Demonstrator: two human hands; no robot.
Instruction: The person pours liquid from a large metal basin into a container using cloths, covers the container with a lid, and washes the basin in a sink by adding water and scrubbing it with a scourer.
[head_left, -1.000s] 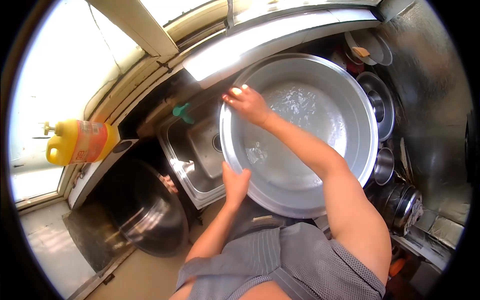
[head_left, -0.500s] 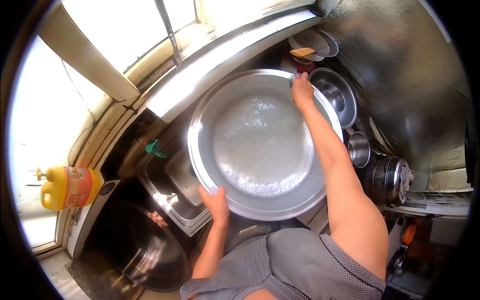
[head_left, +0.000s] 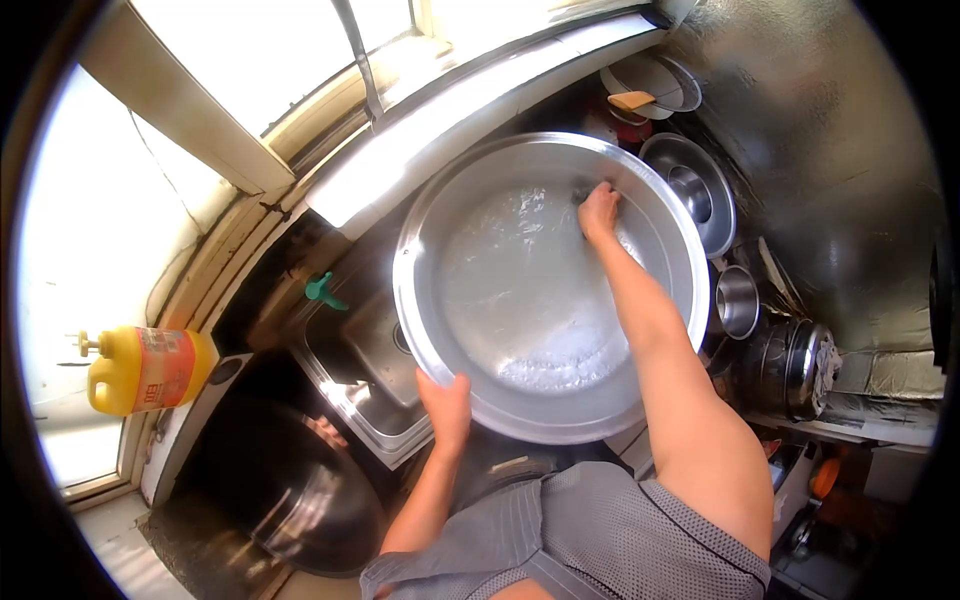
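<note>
A wide silver metal basin (head_left: 412, 215) holds shallow, clear, slightly rippled water with foam (head_left: 560, 370) along its near side. My left hand (head_left: 446, 408) grips the basin's rim at the near left, with the thumb up over the edge. Inside the basin, my right hand (head_left: 600, 212) is closed around a dark grey scouring pad (head_left: 582, 190) against the far right inner wall. Most of the pad is covered by the fingers, and it is blurred.
A steel sink (head_left: 370, 350) with a green tap handle (head_left: 322, 291) lies left of the basin. A yellow pump bottle (head_left: 150, 370) stands by the window. A dark wok (head_left: 300, 500) sits at lower left. Steel bowls (head_left: 715, 225) and a pot (head_left: 790, 370) line the right.
My right hand has moved from the far right rim down onto the inner wall with the pad. My left hand stays on the rim. The foam band has shrunk and the water has shifted.
</note>
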